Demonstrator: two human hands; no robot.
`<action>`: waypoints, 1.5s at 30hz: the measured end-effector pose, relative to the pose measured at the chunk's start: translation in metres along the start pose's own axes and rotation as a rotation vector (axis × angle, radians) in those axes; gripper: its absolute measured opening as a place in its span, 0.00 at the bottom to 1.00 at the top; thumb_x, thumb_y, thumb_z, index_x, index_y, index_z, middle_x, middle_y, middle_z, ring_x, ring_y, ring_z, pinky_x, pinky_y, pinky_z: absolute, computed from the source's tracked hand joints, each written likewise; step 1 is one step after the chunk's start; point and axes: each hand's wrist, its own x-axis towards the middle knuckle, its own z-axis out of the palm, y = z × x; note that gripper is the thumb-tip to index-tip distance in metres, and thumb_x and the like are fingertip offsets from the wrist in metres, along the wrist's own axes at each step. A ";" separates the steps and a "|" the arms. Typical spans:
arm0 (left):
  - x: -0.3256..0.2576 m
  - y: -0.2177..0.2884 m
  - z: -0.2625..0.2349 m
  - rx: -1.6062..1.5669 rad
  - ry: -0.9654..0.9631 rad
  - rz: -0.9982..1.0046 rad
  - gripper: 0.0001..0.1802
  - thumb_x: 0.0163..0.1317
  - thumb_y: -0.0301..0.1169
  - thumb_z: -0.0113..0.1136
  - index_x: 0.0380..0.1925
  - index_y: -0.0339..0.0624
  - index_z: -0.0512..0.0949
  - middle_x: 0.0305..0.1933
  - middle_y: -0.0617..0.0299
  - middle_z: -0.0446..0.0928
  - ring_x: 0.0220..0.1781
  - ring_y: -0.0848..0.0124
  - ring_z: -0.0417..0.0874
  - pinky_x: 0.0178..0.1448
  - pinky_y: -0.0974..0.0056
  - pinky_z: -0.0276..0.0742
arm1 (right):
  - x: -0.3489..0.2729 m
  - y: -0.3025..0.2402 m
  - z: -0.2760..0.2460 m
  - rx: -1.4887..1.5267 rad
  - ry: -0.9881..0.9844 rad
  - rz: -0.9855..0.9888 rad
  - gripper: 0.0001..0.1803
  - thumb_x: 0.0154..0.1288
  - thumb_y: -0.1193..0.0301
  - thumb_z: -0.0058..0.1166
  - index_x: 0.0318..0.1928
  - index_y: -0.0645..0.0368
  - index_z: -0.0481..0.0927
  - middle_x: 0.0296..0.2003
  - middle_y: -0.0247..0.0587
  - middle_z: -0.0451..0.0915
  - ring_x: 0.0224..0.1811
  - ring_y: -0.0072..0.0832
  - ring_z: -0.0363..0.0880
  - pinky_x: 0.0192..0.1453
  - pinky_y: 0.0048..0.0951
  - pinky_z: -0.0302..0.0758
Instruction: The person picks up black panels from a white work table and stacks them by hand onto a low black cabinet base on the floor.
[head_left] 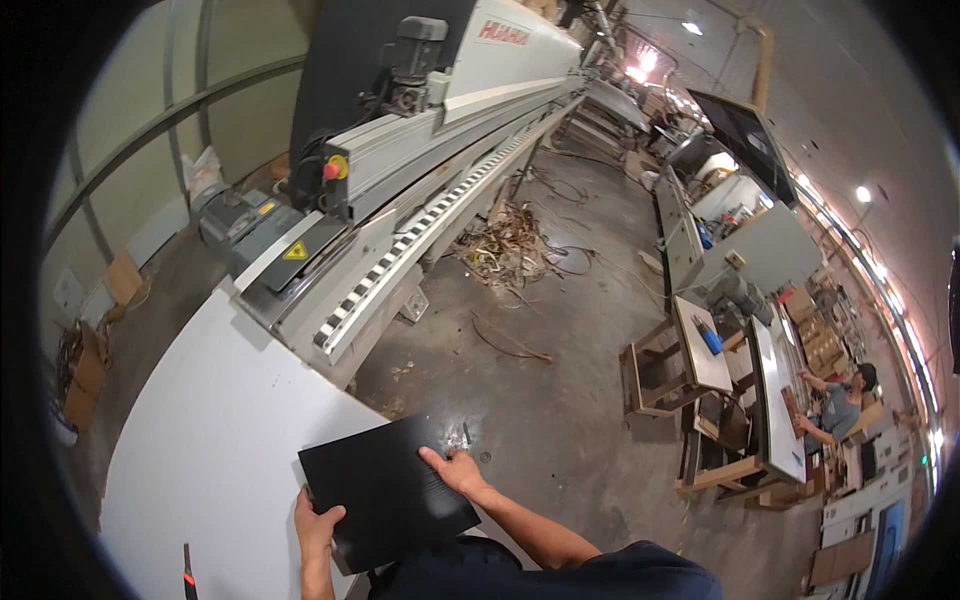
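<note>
A flat black rectangular panel (385, 490) is held in front of me, tilted a little, above the edge of a white tabletop (200, 440). My left hand (316, 525) grips its left edge, the thumb lying on the upper face and the other fingers out of sight beneath. At the right edge, my right hand (455, 472) holds the panel with the thumb on top; its remaining fingers are mostly hidden. On the tabletop to the left lies a slim dark tool with an orange-red band (188, 575), touched by neither hand.
A long edge-processing machine (440, 180) with a striped conveyor track (410, 240) runs away from the tabletop. A red stop button (332, 170) sits at its near end. Scrap strips (510, 245) litter the floor. A person (840, 410) works at a bench (775, 400) on the right.
</note>
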 end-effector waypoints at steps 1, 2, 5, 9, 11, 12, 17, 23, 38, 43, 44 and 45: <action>0.003 0.003 -0.012 0.006 -0.004 -0.087 0.29 0.38 0.14 0.59 0.47 0.30 0.71 0.42 0.54 0.78 0.41 0.65 0.79 0.48 0.63 0.76 | -0.014 -0.025 -0.004 -0.010 -0.030 0.030 0.50 0.49 0.30 0.49 0.42 0.73 0.80 0.39 0.66 0.79 0.49 0.50 0.78 0.55 0.40 0.72; 0.008 0.006 -0.013 0.013 -0.013 -0.080 0.29 0.38 0.14 0.59 0.47 0.30 0.71 0.42 0.54 0.78 0.41 0.65 0.79 0.48 0.63 0.76 | -0.015 -0.023 -0.007 0.001 -0.022 0.029 0.50 0.49 0.30 0.49 0.42 0.73 0.80 0.39 0.66 0.79 0.49 0.50 0.78 0.55 0.40 0.72; 0.020 0.024 -0.002 -0.134 -0.128 -0.280 0.26 0.41 0.14 0.61 0.45 0.29 0.71 0.39 0.55 0.79 0.37 0.65 0.80 0.46 0.63 0.77 | -0.004 0.006 0.001 0.167 -0.073 0.076 0.52 0.52 0.35 0.53 0.53 0.79 0.70 0.50 0.62 0.76 0.54 0.43 0.75 0.59 0.34 0.69; 0.031 0.003 -0.028 -0.080 -0.117 -0.263 0.28 0.38 0.13 0.63 0.45 0.31 0.72 0.38 0.57 0.79 0.36 0.66 0.80 0.46 0.63 0.78 | 0.011 0.003 0.006 0.406 -0.301 0.141 0.39 0.58 0.46 0.57 0.50 0.75 0.73 0.44 0.52 0.80 0.43 0.32 0.79 0.49 0.31 0.75; 0.020 0.026 -0.035 -0.098 -0.090 -0.163 0.30 0.36 0.14 0.64 0.45 0.32 0.72 0.39 0.57 0.79 0.37 0.66 0.80 0.47 0.63 0.77 | 0.003 -0.036 -0.008 0.356 -0.342 -0.031 0.37 0.59 0.47 0.57 0.50 0.73 0.74 0.43 0.50 0.80 0.44 0.32 0.79 0.51 0.31 0.75; 0.008 0.036 -0.036 -0.131 -0.072 -0.083 0.31 0.33 0.15 0.66 0.45 0.32 0.72 0.39 0.57 0.79 0.38 0.66 0.80 0.48 0.62 0.77 | 0.000 -0.045 -0.012 0.289 -0.372 -0.185 0.35 0.60 0.48 0.57 0.51 0.71 0.74 0.43 0.49 0.80 0.45 0.32 0.79 0.52 0.31 0.74; -0.025 0.101 -0.057 -0.014 0.031 0.286 0.45 0.29 0.17 0.67 0.57 0.33 0.66 0.51 0.56 0.75 0.53 0.63 0.76 0.59 0.60 0.72 | 0.020 -0.107 -0.012 0.226 -0.375 -0.584 0.46 0.49 0.51 0.68 0.60 0.71 0.66 0.56 0.58 0.72 0.60 0.42 0.70 0.61 0.37 0.69; -0.041 0.094 -0.088 0.221 0.227 0.249 0.40 0.38 0.16 0.68 0.57 0.37 0.65 0.47 0.57 0.76 0.42 0.67 0.81 0.43 0.64 0.82 | 0.028 -0.146 0.007 0.340 -0.680 -0.777 0.39 0.46 0.72 0.71 0.59 0.60 0.66 0.44 0.33 0.76 0.47 0.20 0.72 0.54 0.26 0.70; -0.060 0.064 -0.078 0.161 0.347 0.544 0.46 0.53 0.22 0.63 0.69 0.36 0.48 0.60 0.55 0.67 0.61 0.68 0.68 0.66 0.63 0.61 | 0.014 -0.131 0.025 0.590 -0.574 -0.948 0.34 0.57 0.69 0.64 0.61 0.63 0.64 0.52 0.40 0.72 0.53 0.27 0.70 0.58 0.28 0.66; -0.065 0.054 -0.059 -0.020 0.346 0.528 0.37 0.58 0.22 0.57 0.67 0.33 0.53 0.61 0.57 0.66 0.63 0.68 0.65 0.68 0.63 0.56 | -0.005 -0.123 0.036 0.567 -0.539 -0.845 0.30 0.64 0.70 0.55 0.63 0.66 0.61 0.57 0.44 0.68 0.59 0.29 0.65 0.63 0.28 0.61; -0.064 0.051 -0.058 -0.058 0.368 0.489 0.35 0.59 0.22 0.55 0.66 0.33 0.55 0.61 0.57 0.66 0.63 0.68 0.65 0.68 0.63 0.57 | -0.005 -0.121 0.038 0.598 -0.539 -0.816 0.28 0.66 0.71 0.53 0.63 0.67 0.60 0.58 0.45 0.68 0.59 0.30 0.65 0.63 0.28 0.60; -0.066 0.047 -0.059 -0.069 0.385 0.475 0.30 0.60 0.21 0.55 0.63 0.32 0.60 0.60 0.58 0.66 0.63 0.69 0.65 0.67 0.64 0.57 | -0.003 -0.118 0.041 0.540 -0.515 -0.865 0.27 0.66 0.73 0.51 0.63 0.67 0.60 0.58 0.45 0.68 0.60 0.29 0.64 0.64 0.27 0.59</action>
